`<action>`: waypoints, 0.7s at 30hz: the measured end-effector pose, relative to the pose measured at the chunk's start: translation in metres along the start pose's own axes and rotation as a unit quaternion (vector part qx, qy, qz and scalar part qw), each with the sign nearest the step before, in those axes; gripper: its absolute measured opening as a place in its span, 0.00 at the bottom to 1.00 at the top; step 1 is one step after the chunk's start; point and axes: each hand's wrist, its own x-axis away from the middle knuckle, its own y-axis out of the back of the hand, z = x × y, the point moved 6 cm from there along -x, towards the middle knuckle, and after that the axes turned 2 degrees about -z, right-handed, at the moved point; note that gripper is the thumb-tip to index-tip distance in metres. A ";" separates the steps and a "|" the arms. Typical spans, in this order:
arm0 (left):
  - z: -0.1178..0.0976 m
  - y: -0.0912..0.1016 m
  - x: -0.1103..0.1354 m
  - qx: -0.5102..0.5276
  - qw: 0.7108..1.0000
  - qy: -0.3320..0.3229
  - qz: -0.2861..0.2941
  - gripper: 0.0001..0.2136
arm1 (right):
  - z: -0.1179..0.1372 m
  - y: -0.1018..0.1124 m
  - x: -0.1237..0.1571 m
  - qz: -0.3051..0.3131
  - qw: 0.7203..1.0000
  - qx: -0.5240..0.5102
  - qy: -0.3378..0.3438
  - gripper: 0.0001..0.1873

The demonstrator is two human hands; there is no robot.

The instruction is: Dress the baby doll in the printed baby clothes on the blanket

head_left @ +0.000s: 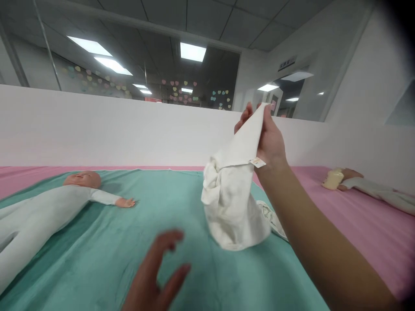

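Raised in front of the low white wall, my right hand (273,140) grips the upper end of a white baby garment (238,185) between thumb and fingers. The cloth hangs down in folds, with a small printed label (257,162) showing near my wrist. Its lower edge is at or just above the green sheet; I cannot tell if it touches. My left hand (154,276), slightly blurred, is low in front, thumb and fingers apart and nothing between them. Partly behind the garment and my right forearm lies another white cloth piece (270,217) with patterned trim.
A baby doll (69,201) in a white bodysuit lies at left on the green sheet (165,194). To the right, on the pink cover (311,190), are a pale yellow bottle (333,179) and a second doll (372,186). Behind runs a white wall (113,134) with glass above.
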 end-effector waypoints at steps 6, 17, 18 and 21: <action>0.050 -0.032 -0.096 -0.010 0.993 0.070 0.099 0.26 | -0.064 0.023 0.036 -0.055 0.989 0.139 -0.015 0.20; 0.113 0.025 -0.113 0.134 0.965 0.222 -0.043 0.24 | -0.221 0.137 0.138 -0.098 0.917 0.309 -0.234 0.17; 0.113 0.025 -0.114 0.138 0.966 0.214 -0.045 0.24 | -0.220 0.137 0.138 -0.104 0.910 0.327 -0.231 0.16; 0.115 0.021 -0.114 0.126 0.972 0.192 -0.055 0.24 | -0.192 0.114 0.136 -0.095 0.914 0.366 -0.146 0.18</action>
